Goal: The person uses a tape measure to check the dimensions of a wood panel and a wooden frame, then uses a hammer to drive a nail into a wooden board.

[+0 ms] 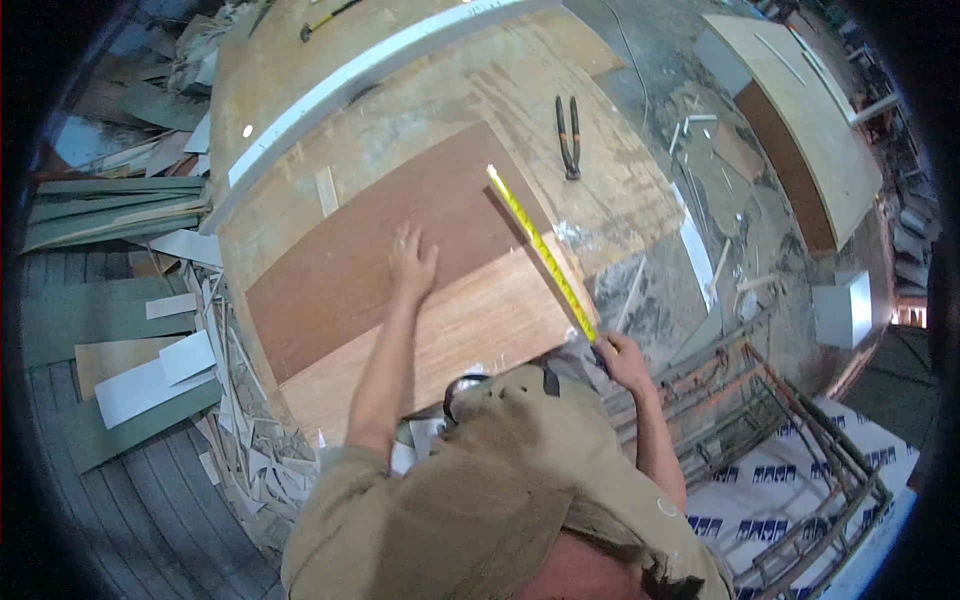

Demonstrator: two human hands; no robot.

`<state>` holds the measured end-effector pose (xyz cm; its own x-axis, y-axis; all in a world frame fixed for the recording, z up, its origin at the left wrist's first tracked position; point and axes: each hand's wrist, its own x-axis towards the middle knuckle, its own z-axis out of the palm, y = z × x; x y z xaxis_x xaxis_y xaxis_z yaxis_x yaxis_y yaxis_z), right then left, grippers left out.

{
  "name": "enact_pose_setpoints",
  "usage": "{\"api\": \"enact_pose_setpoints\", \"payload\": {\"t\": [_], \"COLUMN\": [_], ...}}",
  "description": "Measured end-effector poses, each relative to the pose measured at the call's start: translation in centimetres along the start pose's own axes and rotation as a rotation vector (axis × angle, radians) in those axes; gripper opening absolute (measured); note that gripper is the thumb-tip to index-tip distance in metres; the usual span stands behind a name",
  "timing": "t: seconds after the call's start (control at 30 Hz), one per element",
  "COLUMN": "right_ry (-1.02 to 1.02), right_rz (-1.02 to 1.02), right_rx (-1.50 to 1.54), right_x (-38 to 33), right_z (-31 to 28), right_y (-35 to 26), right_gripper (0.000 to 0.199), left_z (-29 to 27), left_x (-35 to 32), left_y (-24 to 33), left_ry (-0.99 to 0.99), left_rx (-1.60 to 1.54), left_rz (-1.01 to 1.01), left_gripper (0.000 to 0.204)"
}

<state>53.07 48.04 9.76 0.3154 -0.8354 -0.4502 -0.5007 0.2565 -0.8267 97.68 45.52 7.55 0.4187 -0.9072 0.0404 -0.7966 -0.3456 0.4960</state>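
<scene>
My left hand [413,262] lies with its fingers spread on a reddish-brown wooden board [350,255]. A lighter, striped wood panel [470,305] runs along the near side of that board, close to my body. In my right hand [622,362] is the dark case of a tape measure, mostly covered by my fingers. Its yellow blade [545,255] reaches out from the case, slanting away and to the left over the right part of both wood surfaces. The blade's tip is above the brown board near its far right corner; whether it touches is unclear.
Pincers [568,140] with dark and orange handles lie on the plywood worktop [470,90] beyond the boards. A long white strip [370,68] crosses its far side, with a hammer [318,25] behind. Scraps [235,420] litter the left floor; a rusty metal frame [790,400] stands right.
</scene>
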Motion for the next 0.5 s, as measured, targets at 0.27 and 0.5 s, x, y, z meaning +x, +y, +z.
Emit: {"api": "enact_pose_setpoints", "payload": {"t": [0.27,0.5], "right_ry": [-0.111,-0.096], "right_rz": [0.128,0.094], "right_rx": [-0.031,-0.189], "right_x": [2.2,3.7], "right_z": [-0.7,1.0], "right_y": [-5.5,-5.8], "right_gripper": [0.030,0.037], "left_z": [2.9,3.9], "left_x": [-5.5,-0.2], "left_y": [3.4,4.1], "left_ry": [0.087,0.097], "left_rx": [0.003,-0.091], "left_rz": [-0.032,0.076], "left_gripper": [0.059,0.054]}}
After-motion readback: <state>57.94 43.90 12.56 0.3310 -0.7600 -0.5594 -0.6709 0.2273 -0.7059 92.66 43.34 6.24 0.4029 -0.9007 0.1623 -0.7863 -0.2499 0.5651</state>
